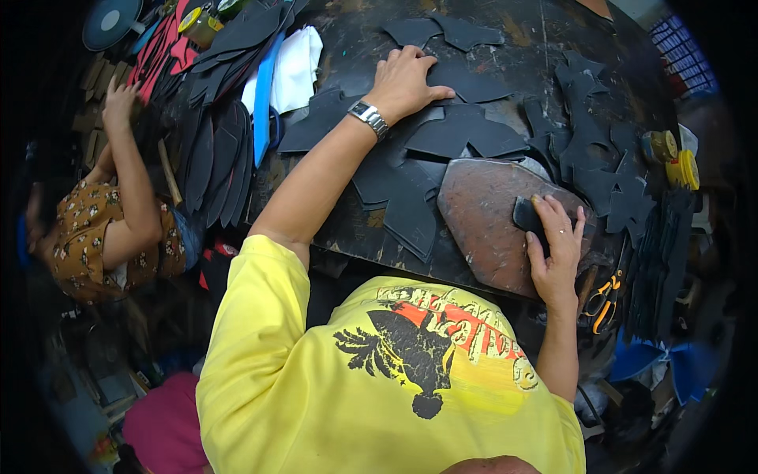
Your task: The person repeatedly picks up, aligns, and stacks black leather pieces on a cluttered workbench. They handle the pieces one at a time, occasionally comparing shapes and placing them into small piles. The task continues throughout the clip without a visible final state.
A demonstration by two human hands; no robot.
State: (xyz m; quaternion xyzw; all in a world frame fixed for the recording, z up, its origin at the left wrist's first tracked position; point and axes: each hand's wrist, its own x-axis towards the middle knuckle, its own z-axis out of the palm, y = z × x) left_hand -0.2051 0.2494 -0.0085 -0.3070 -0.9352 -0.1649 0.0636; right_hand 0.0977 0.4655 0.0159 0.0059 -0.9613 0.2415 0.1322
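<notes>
Black cut pieces lie across the dark tabletop; the left hand, thumb and fingers spread, rests among them; the right hand grips a small dark piece atop the brown slab.

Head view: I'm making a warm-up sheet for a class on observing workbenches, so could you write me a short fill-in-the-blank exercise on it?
1. The left hand has a silver ____ on its wrist.
2. The other hand, touching a small black piece over the reddish-brown slab, is the ____ one.
3. The scissors near the slab have black and ____ handles.
4. The wearer's printed shirt is mainly ____.

Missing words: watch; right; orange; yellow.
</notes>
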